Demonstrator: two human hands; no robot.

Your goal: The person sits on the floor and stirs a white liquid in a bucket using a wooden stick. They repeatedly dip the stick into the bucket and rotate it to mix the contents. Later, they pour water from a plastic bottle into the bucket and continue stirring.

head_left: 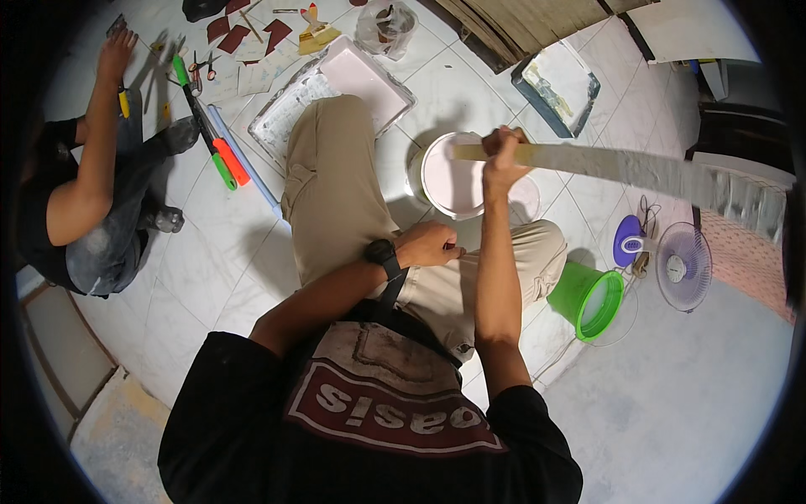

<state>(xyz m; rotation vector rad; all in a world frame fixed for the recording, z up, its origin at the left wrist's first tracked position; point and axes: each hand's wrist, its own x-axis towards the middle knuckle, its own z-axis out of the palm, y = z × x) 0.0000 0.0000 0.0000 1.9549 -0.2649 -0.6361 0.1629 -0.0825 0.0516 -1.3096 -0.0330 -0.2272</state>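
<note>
Fingers (504,144) of the right hand (502,155) wrap tight around a long flat stick (621,165) dipped into the white paint bucket (449,178) on the tiled floor (227,252), while the left hand (430,245) rests loosely curled and empty on the thigh.

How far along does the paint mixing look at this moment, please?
Done: the bucket is open and holds pale pink paint. In hand: the right hand grips a long stick over it; the left hand rests on the thigh. Left: the paint tray shows no wet pool.
</note>
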